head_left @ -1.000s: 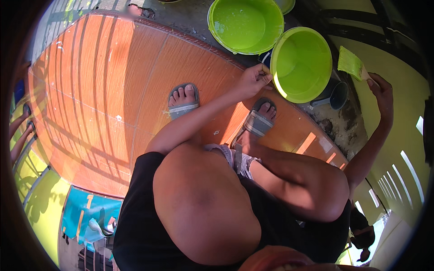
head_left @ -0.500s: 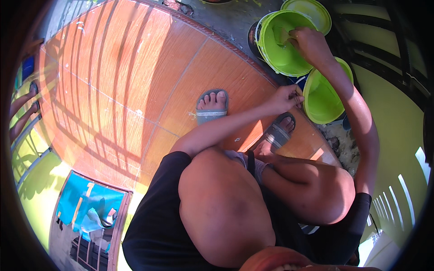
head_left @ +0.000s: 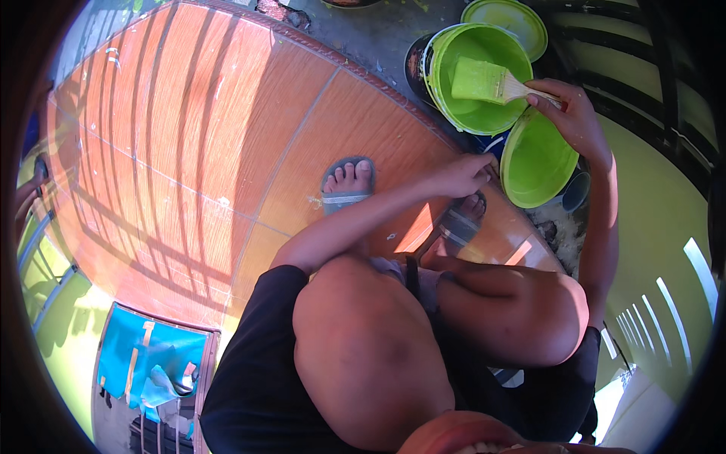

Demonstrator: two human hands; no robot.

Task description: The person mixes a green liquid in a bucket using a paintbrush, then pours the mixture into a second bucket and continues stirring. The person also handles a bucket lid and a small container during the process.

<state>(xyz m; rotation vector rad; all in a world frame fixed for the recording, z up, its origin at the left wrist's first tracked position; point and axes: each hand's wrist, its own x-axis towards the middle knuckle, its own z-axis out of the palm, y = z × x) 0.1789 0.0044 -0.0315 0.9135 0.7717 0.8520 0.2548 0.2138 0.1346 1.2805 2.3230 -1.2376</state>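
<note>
Now, compared with half a second back, I see my right hand [head_left: 578,121] has come up out of the green bucket [head_left: 484,83] at the upper right of the frame, lifting the paintbrush [head_left: 491,82] clear, where before the hand was down inside it. I read that as the brush being loaded: its bristles are coated in green paint. My fingers on that hand are clenched around the handle. The brush hangs over the bucket's mouth, its long axis running nearly level across the frame, bristles pointing left and handle right into my grip. Just below it sits the smaller green bowl [head_left: 537,163], and my left hand [head_left: 461,174] rests at its left rim, fingers curled, though I cannot tell if they pinch the rim. A green lid [head_left: 505,19] lies beyond the bucket, on the floor [head_left: 227,136]
</note>
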